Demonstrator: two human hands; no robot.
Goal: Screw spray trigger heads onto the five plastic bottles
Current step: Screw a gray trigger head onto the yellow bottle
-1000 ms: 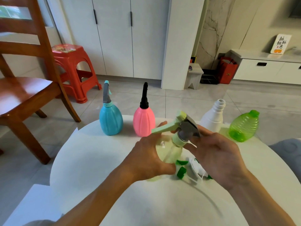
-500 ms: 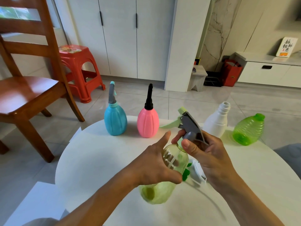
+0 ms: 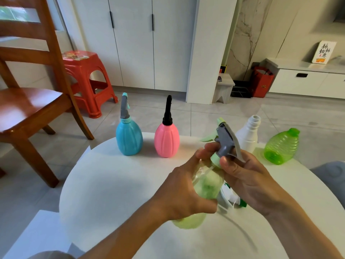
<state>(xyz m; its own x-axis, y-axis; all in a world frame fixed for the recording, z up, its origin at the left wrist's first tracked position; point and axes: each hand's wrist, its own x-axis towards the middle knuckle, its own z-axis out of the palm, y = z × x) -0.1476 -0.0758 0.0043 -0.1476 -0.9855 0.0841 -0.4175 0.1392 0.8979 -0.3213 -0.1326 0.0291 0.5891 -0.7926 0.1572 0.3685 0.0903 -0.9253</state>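
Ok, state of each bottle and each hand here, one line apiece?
blue bottle: upright, head on.
pink bottle: upright, head on.
pale green bottle: tilted, held by left hand.
grey trigger head: gripped by right hand.
white bottle: upright, neck open.
bright green bottle: on its side, capped.

Pale green bottle [image 3: 203, 186] tilted above the table, grey-green trigger head [image 3: 225, 141] at its neck.

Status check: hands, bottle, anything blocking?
Left hand grips pale green bottle. Right hand holds grey trigger head at its neck. White bottle uncapped. Nothing blocking.
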